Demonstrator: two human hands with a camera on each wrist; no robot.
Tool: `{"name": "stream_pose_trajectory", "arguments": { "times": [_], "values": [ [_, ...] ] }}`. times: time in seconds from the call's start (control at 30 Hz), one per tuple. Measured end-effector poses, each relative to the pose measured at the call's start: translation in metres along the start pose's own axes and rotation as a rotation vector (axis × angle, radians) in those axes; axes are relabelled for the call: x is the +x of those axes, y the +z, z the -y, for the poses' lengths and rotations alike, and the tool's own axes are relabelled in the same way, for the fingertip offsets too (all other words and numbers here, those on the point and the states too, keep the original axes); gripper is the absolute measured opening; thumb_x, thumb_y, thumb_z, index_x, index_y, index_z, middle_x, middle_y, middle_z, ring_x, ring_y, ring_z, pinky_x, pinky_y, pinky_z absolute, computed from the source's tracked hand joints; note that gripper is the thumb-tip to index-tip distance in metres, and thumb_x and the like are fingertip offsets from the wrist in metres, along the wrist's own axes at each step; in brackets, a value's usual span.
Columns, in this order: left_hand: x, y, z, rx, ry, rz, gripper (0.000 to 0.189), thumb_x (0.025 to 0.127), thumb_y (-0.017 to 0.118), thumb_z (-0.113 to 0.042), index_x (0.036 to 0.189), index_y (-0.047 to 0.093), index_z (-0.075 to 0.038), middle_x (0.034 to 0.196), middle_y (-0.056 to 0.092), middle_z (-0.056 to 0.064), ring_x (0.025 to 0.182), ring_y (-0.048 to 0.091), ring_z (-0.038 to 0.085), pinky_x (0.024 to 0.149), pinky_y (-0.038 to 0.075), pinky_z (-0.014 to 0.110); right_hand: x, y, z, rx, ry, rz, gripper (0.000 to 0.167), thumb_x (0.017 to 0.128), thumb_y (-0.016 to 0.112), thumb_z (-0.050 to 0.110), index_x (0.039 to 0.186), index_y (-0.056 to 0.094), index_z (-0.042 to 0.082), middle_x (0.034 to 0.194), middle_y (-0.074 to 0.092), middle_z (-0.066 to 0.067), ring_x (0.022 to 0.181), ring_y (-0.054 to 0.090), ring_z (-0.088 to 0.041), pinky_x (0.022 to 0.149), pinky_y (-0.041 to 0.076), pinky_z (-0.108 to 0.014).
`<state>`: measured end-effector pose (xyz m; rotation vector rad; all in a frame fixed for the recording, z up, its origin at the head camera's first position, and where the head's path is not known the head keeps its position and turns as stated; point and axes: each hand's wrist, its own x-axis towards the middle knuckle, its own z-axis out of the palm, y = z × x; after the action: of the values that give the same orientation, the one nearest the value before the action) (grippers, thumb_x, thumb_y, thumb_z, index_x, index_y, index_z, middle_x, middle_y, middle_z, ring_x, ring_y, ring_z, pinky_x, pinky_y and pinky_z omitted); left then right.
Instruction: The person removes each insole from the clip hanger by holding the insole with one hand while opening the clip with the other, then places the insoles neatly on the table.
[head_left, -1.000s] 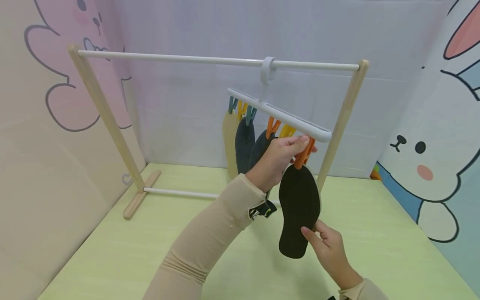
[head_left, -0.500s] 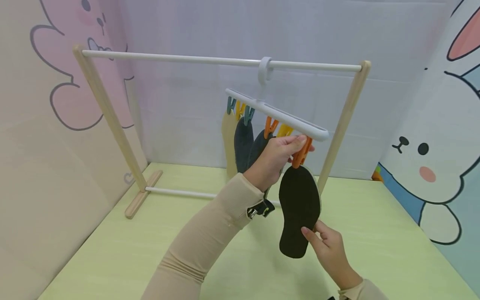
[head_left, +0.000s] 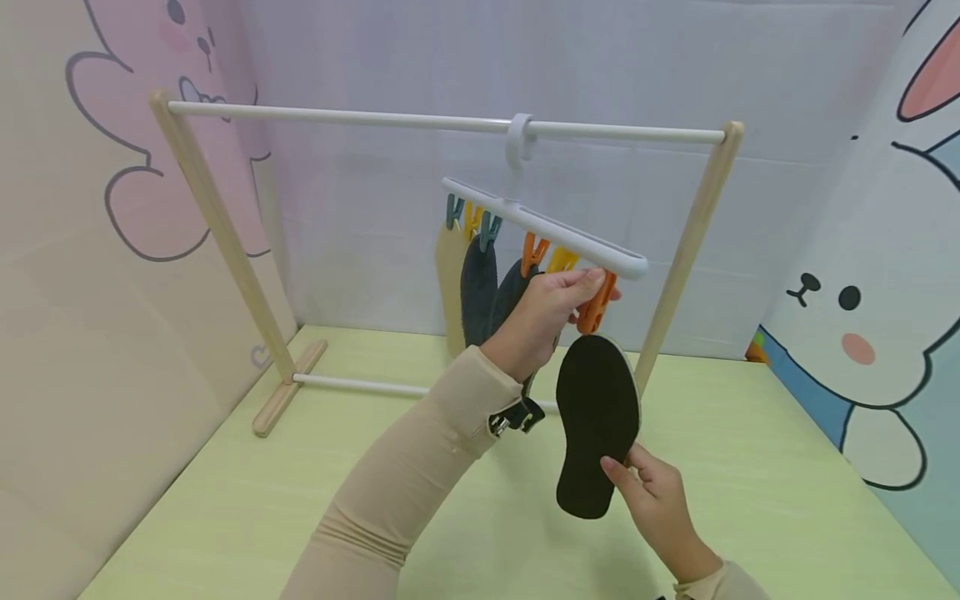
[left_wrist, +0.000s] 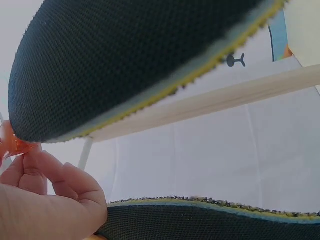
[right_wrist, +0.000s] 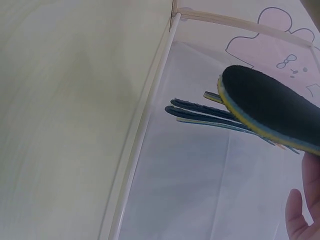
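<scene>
Head view fwd-dn, wrist views nr

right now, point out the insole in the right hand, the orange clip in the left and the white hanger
Insole (head_left: 597, 421), head view, middle of its dark face
Orange clip (head_left: 597, 308), head view, its lower body
White hanger (head_left: 551, 227), head view, middle of its bar

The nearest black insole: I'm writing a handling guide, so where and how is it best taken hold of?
The black insole is probably best pinched at the edge of its narrower lower half, coming from the right, like the right hand's grip. It is thin, flat and roughly upright, and the orange clip is at its wider top end.
</scene>
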<state>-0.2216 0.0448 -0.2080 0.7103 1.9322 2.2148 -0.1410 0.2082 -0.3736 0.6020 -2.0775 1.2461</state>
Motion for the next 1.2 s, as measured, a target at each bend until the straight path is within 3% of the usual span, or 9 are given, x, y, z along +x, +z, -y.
{"name": "stream_pose_trajectory", "arguments": {
  "times": [0.37, 0.73, 0.87, 1.2],
  "values": [
    [-0.0002, -0.0026, 0.0011, -0.008, -0.019, -0.011, 0.033, 0.102, 0.047, -0.017, 0.121, 0.062, 0.005, 0.107, 0.065, 0.019, 0.081, 0.049, 0.01, 0.07, 0.038, 0.023, -0.0024, 0.0001, -0.0011, -0.018, 0.015, -0.011, 0.016, 0.079, 0.066, -0.014, 0.083, 0.065, 0.001, 0.069, 0.056, 0.012, 0.063, 0.045, -0.002, 0.056, 0.035, -0.017],
    [-0.0007, -0.0014, 0.0009, -0.019, -0.034, -0.032, 0.034, 0.102, 0.048, -0.019, 0.118, 0.063, 0.007, 0.097, 0.066, 0.012, 0.079, 0.048, 0.011, 0.068, 0.038, 0.022, -0.0038, -0.0007, -0.0007, -0.04, 0.041, -0.004, 0.017, 0.079, 0.066, -0.015, 0.081, 0.064, 0.001, 0.069, 0.058, 0.011, 0.068, 0.05, 0.0, 0.066, 0.039, -0.01],
    [-0.0004, -0.0015, 0.0014, -0.026, -0.037, -0.029, 0.034, 0.102, 0.048, -0.019, 0.118, 0.063, 0.007, 0.094, 0.066, 0.008, 0.079, 0.048, 0.011, 0.068, 0.038, 0.022, -0.0044, -0.0006, -0.0008, -0.046, 0.042, -0.004, 0.016, 0.079, 0.066, -0.014, 0.081, 0.064, 0.002, 0.068, 0.057, 0.01, 0.067, 0.048, -0.001, 0.064, 0.038, -0.012],
    [0.0009, -0.0021, 0.0031, -0.02, -0.041, -0.014, 0.035, 0.102, 0.047, -0.02, 0.119, 0.063, 0.007, 0.098, 0.066, 0.011, 0.08, 0.048, 0.011, 0.069, 0.037, 0.023, -0.005, -0.0022, 0.0002, -0.063, 0.058, -0.012, 0.018, 0.08, 0.066, -0.013, 0.077, 0.061, 0.005, 0.066, 0.052, 0.013, 0.063, 0.044, -0.002, 0.056, 0.034, -0.019]
  ]
}}
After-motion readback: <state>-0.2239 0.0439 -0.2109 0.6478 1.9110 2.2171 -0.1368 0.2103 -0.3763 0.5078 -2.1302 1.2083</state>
